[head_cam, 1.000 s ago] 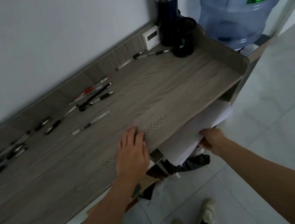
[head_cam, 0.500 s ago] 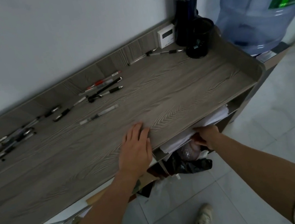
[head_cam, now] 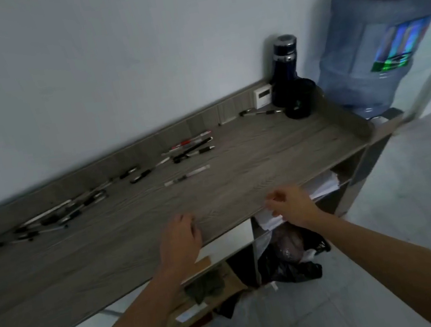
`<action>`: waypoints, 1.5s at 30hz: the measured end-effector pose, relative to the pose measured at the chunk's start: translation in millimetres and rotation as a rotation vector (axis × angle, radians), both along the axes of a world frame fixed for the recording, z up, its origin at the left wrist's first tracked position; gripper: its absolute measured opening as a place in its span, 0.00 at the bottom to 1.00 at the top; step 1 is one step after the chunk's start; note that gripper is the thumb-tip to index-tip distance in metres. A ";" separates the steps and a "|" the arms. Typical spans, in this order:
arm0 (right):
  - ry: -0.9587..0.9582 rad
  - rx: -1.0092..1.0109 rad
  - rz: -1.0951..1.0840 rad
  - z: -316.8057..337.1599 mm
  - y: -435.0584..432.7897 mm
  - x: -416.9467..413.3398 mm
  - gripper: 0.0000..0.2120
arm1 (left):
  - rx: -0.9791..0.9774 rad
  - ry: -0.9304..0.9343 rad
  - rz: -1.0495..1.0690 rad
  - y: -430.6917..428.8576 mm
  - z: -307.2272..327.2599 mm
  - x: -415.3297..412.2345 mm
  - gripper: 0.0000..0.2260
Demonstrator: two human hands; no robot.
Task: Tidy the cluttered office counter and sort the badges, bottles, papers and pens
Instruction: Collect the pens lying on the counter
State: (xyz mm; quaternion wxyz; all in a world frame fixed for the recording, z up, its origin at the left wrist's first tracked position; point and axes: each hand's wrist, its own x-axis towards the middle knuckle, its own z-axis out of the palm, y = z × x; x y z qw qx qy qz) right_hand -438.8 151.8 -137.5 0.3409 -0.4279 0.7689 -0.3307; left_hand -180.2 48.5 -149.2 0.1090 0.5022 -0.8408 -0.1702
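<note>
Two hands meet the front edge of the counter (head_cam: 259, 155). The left hand (head_cam: 179, 239) lies on its top with fingers loosely bent, holding nothing. The right hand (head_cam: 292, 206) is at the lip over the open compartment beneath the counter's right end, fingers bent at the papers (head_cam: 324, 184) stacked inside; blur hides whether it pinches a sheet. Lower under the counter, a black bag (head_cam: 293, 267) holds something pale and crinkled. On the counter's back right corner stand a dark flask (head_cam: 285, 70) and a black cup (head_cam: 300, 103), its contents unseen. Pens (head_cam: 192, 150) lie scattered along the counter's back. Off the counter's right end, a blue water jug (head_cam: 379, 53) wears a shiny striped label, its writing unreadable.
</note>
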 end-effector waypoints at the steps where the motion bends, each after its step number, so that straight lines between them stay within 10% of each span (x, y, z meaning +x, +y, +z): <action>1: 0.009 -0.011 0.052 7.7 -8.7 17.8 0.04 | 0.002 -0.018 0.029 -1.8 4.8 23.1 0.12; 28: 0.435 -0.138 1.145 34.4 -314.7 370.5 0.12 | 0.055 -0.090 0.839 -91.8 25.2 359.6 0.12; 45: 0.892 -0.022 1.134 -1.4 -377.8 455.5 0.11 | 0.047 -0.229 0.266 -260.5 -2.7 419.7 0.24</action>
